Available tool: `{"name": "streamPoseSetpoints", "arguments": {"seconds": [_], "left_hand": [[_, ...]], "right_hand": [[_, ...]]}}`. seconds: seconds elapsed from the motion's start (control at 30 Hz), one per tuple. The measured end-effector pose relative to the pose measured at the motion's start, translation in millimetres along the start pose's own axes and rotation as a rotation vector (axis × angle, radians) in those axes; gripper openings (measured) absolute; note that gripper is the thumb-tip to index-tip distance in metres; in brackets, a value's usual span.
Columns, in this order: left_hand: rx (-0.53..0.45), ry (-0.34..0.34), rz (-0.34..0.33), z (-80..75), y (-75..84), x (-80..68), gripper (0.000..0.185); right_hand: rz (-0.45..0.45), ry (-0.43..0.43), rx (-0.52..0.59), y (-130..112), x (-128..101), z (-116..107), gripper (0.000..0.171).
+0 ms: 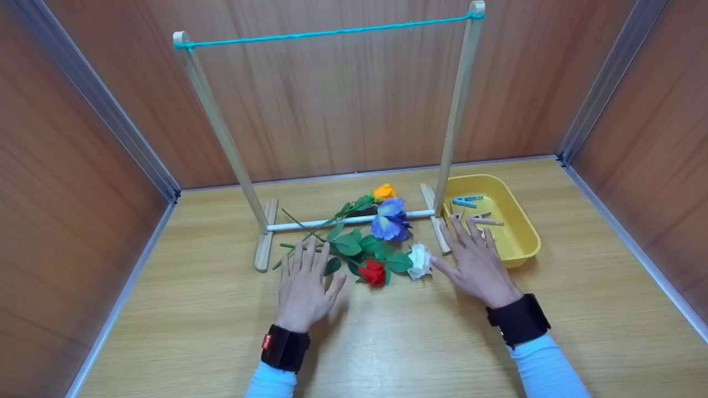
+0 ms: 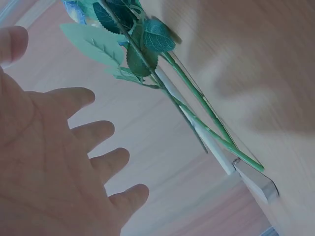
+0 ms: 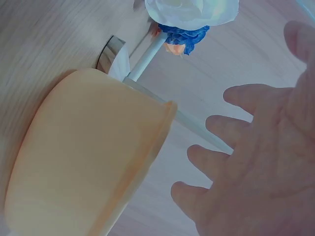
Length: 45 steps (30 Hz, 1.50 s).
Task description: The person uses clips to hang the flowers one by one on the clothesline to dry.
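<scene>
In the head view several artificial flowers lie bunched on the table: a red rose (image 1: 373, 273), a white flower (image 1: 420, 261), a blue-purple flower (image 1: 390, 220) and an orange rose (image 1: 384, 192). Their green stems (image 2: 202, 101) spread toward the left. My left hand (image 1: 303, 287) hovers palm down near the stem ends, fingers spread and holding nothing. Over the near left side of a yellow basin (image 1: 532, 243) is my right hand (image 1: 478, 265), its fingers extended and spread, with the thumb beside the white flower. Blue clothespins (image 1: 467, 200) and a pinkish clothespin (image 1: 488, 221) lie inside the basin.
A wooden stand rises behind the flowers, with a left post (image 1: 224, 132), a right post (image 1: 459, 110) and a white bottom bar (image 1: 304, 225). Turquoise cord (image 1: 332, 33) stretches between the post tops. Wood-grained panels (image 1: 359, 110) enclose the back and both sides.
</scene>
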<state>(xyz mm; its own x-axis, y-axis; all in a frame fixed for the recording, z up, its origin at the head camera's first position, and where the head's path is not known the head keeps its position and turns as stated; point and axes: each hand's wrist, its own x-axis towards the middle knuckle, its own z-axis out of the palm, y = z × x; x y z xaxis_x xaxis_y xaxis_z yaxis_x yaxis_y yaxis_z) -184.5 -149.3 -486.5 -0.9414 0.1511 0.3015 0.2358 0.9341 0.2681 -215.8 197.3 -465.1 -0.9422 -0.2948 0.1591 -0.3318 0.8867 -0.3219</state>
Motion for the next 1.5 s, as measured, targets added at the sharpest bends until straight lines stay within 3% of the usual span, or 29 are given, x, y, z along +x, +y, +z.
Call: {"name": "streamPoseSetpoints", "arguments": {"seconds": [0.27, 0.63, 0.83, 1.17, 1.5], "left_hand": [[0.023, -0.016, 0.036, -2.0, 11.8, 6.5, 0.071], [0.083, -0.1, 0.095, -17.0, 36.5, 27.6, 0.072], [0.108, -0.116, 0.152, -26.5, 65.8, 46.1, 0.072], [0.197, -0.18, 0.274, -34.3, 123.3, 77.9, 0.073], [0.372, -0.254, 0.369, -30.3, 173.6, 106.5, 0.073]], "right_hand": [[0.003, 0.006, 0.002, 0.7, 1.1, -0.2, 0.079], [0.006, 0.005, 0.005, 2.1, 2.6, -2.3, 0.078], [-0.036, 0.053, 0.037, 10.3, 6.0, -3.8, 0.075], [-0.03, 0.044, 0.046, 29.9, 15.1, -15.9, 0.071], [-0.071, 0.228, 0.039, 54.5, 30.5, -42.5, 0.051]]}}
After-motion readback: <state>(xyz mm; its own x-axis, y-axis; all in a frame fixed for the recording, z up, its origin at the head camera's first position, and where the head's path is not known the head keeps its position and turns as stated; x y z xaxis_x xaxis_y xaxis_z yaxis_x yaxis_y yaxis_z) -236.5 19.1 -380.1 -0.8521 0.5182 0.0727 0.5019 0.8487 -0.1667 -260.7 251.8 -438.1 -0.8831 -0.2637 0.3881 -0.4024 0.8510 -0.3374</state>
